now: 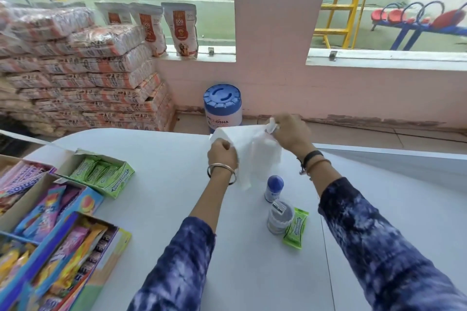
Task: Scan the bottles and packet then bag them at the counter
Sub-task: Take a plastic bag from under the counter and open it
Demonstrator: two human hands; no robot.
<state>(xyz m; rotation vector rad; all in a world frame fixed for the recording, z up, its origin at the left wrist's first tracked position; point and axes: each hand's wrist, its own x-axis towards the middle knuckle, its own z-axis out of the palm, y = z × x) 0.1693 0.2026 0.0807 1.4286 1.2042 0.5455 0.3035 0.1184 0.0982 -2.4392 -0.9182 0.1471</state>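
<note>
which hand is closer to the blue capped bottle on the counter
Left. The left hand grips the white bag just up-left of the blue-capped bottle; the right hand holds the bag's far edge, farther beyond it.

We see a white bag (249, 151) held above the counter (164, 209), blue-capped bottle (274, 188) upright below it, white bottle (279, 218) nearer us, green packet (296, 228) flat, touching that bottle's right.

The bag (249, 149) is plain white; the small bottle (273, 188) has a deep blue cap; the larger bottle (279, 219) is pale grey-white; the packet (296, 228) is bright green; both sleeves (374, 242) are mottled navy and lilac; the counter (161, 199) is light grey.
</note>
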